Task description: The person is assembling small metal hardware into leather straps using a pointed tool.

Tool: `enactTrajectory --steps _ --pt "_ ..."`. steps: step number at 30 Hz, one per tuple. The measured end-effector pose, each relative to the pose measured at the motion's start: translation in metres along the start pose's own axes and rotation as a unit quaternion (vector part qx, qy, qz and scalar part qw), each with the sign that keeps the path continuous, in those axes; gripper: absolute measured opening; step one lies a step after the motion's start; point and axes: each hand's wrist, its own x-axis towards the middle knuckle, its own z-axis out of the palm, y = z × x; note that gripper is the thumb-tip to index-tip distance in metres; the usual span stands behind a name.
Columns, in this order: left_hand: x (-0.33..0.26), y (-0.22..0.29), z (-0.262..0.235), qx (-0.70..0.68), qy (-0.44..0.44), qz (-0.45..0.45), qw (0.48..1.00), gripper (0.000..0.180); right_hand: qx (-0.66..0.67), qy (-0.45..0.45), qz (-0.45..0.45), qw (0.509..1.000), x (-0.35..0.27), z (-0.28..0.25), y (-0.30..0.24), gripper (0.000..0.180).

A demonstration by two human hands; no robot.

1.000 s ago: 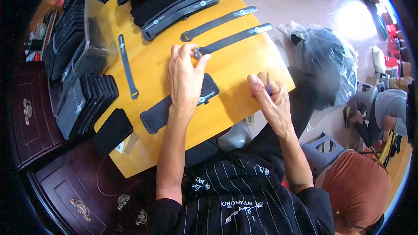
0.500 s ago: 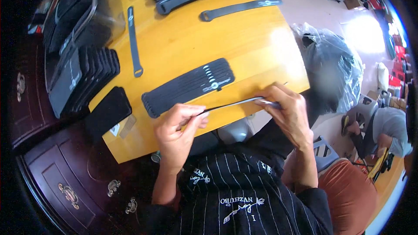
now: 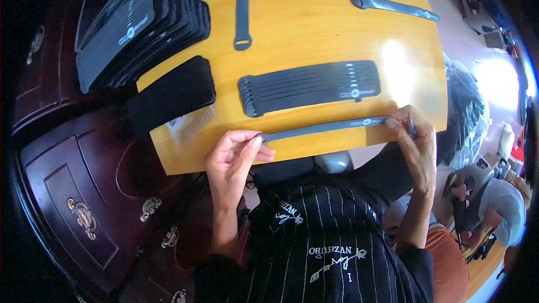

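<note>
A dark grey hook-and-loop cable strap (image 3: 325, 129) with a small pale print is stretched nearly level along the near edge of the yellow table. My left hand (image 3: 231, 157) pinches its left end between thumb and fingertips. Its right end is pinched by my right hand (image 3: 420, 148). A slim shiny object (image 3: 411, 125) also shows among the right fingers; its kind is unclear. Just beyond the held strap lies a fanned row of several matching straps (image 3: 309, 88), their slotted ends to the left.
Single straps lie at the far middle (image 3: 242, 17) and far right (image 3: 396, 7). Thick strap stacks (image 3: 140, 36) and a black pile (image 3: 174, 92) stand at the left. Dark drawers (image 3: 84, 191) flank the yellow table (image 3: 314, 33). Another person (image 3: 499, 207) sits at far right.
The held strap has turned its flat printed face into view and lies straighter. The view has shifted, so the table's things appear moved. Both hands keep their pinch.
</note>
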Motion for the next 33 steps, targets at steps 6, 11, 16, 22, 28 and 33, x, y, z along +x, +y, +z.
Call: enactTrajectory --steps 6,11,16,22,28,33 --pt "0.01 -0.009 0.004 0.077 0.105 0.063 0.99 0.011 0.009 0.001 0.014 1.0 0.006 0.011 -0.007 0.022" --pt "0.022 -0.007 0.01 0.159 0.146 0.089 0.972 0.011 0.048 0.007 0.018 0.999 0.01 0.014 -0.007 0.023" --pt "0.026 -0.009 0.011 0.172 0.162 0.101 0.966 0.011 0.044 0.023 0.018 0.999 0.014 0.019 -0.009 0.024" --pt "0.028 -0.006 0.013 0.176 0.17 0.11 0.963 0.012 0.056 0.026 0.031 0.998 0.016 0.018 -0.009 0.024" --pt "0.03 -0.006 0.015 0.187 0.169 0.114 0.961 0.012 0.063 0.029 0.03 0.997 0.018 0.017 -0.01 0.023" --pt "0.031 -0.005 0.021 0.175 0.173 0.097 0.964 0.014 0.053 0.042 0.037 0.997 0.018 0.016 -0.007 0.022"
